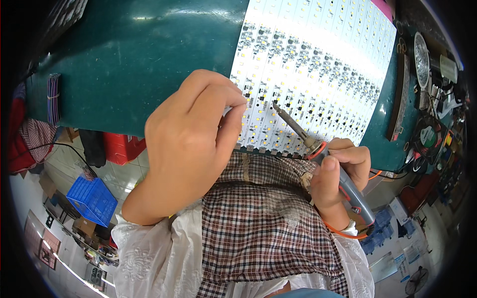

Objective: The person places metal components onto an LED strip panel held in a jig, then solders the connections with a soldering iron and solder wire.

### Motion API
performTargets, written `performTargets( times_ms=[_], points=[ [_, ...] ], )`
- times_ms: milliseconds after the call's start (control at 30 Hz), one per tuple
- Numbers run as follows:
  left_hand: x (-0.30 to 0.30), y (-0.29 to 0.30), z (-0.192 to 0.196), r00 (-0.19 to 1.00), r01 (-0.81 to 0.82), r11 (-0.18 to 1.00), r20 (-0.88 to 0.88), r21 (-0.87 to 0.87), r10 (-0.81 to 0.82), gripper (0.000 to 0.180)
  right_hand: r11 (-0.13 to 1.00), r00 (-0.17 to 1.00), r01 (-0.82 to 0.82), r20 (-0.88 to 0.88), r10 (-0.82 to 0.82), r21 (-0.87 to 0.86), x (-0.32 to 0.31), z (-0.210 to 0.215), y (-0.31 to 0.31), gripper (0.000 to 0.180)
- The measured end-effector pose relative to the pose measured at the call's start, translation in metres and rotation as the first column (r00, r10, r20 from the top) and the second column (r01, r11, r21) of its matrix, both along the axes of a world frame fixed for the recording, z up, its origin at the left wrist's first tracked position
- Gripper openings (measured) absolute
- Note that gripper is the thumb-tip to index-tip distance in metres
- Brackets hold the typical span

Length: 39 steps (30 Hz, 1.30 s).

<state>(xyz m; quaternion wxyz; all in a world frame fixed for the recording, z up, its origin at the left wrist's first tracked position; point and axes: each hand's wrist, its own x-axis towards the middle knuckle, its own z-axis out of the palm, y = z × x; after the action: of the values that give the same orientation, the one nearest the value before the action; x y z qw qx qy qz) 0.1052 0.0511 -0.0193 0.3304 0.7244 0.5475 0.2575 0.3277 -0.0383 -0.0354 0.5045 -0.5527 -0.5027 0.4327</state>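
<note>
A white panel of LED circuit-board strips (293, 74), dotted with small yellow LEDs and black components, lies on the green table. My right hand (326, 187) is closed around the grey handle of a soldering iron (356, 194), whose orange cord trails by my wrist. The iron slants up and left, its dark tip over the lower left part of the panel; whether it touches cannot be told. At the panel's left edge, my left hand (191, 131) is closed, thumb and forefinger pinched together. Anything between those fingertips is too small to make out.
The green table (124, 59) extends to the left, with a bundle of thin wires (53, 99) on it. A dark bar (400, 99) and a wire spool (428, 136) are at the right. Below the table at left are a red bin (121, 149) and a blue crate (92, 199).
</note>
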Motion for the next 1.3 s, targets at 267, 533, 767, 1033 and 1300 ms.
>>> performTargets(
  times_ms=[267,533,767,1033,1300],
  points=[
    [-0.006,-0.002,0.001,0.999,-0.010,1.000,0.034,-0.024,0.011,0.011,0.999,0.999,-0.032,-0.020,0.032,-0.023,-0.010,0.002,0.005,0.025],
    [-0.005,-0.004,-0.001,0.991,-0.063,0.994,0.109,-0.088,0.072,0.012,0.999,0.998,-0.037,0.044,0.036,0.002,-0.014,-0.003,0.009,0.025],
    [-0.001,-0.003,-0.010,0.996,-0.023,0.999,0.081,-0.042,0.027,0.012,0.999,0.999,-0.038,0.035,0.039,-0.019,-0.016,-0.001,0.010,0.024],
    [0.000,-0.002,-0.013,0.997,-0.016,1.000,0.075,0.002,0.016,0.019,0.999,1.000,-0.025,0.000,0.025,-0.030,-0.017,-0.001,0.009,0.024],
    [0.000,-0.002,-0.014,0.995,-0.021,1.000,0.096,-0.017,0.022,0.013,0.999,1.000,-0.013,-0.011,0.012,-0.031,-0.016,-0.003,0.006,0.025]
  ],
)
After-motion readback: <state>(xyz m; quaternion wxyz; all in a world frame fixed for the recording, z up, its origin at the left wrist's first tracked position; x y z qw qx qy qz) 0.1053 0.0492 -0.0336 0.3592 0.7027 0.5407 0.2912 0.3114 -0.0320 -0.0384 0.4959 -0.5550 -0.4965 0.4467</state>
